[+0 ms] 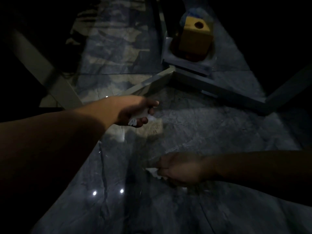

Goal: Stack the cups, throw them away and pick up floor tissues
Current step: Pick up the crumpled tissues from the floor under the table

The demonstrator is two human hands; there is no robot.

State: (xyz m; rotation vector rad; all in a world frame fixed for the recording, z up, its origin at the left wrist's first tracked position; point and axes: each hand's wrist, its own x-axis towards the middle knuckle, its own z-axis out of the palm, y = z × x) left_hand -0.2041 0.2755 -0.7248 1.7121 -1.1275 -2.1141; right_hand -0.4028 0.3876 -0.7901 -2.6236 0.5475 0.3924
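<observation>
The scene is dark and I look down at a glossy grey marble floor [194,115]. My left hand [135,110] reaches forward over the floor at the middle, fingers curled around a crumpled white tissue [135,121] that sticks out below the palm. Lower right, my right hand [182,168] is close to the floor and pinches another white tissue [154,171] at its fingertips. No cups are in view.
A grey metal table frame [202,81] lies along the floor ahead, with a leg [42,68] slanting at the left. Behind it at the top a yellow wooden block with a round hole [195,36] stands on a pale base. Ceiling lights reflect in the floor.
</observation>
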